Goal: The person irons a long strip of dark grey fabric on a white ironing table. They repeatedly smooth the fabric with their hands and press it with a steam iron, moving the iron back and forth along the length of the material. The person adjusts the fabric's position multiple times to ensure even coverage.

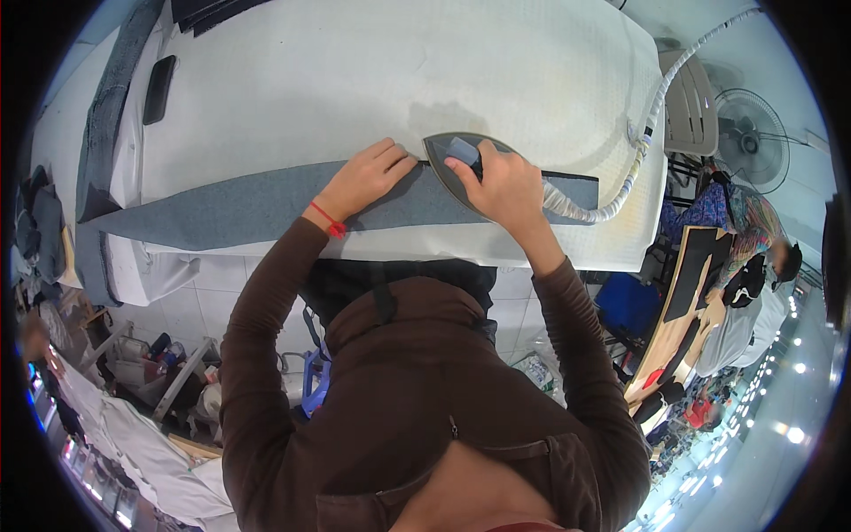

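A long strip of grey-blue denim (257,206) lies across the near side of the white padded ironing table (292,89), narrowing toward the left. My right hand (501,184) is wrapped round the handle of a steam iron (443,173), whose soleplate rests on the strip and overlaps its far edge. A white-wrapped hose (612,208) runs from the iron's back to the right and up. Just left of the iron's tip, my left hand (372,177) presses the strip's far edge with its fingers bent together. Whatever the fingertips pinch is too small to make out.
A dark phone (159,89) lies at the table's left. Beside it, a rolled length of denim (111,106) hangs over the left edge. Dark folded fabric (208,13) is at the far edge. To the right stand a chair (690,102), a fan (749,142) and another person's wooden worktable (678,310).
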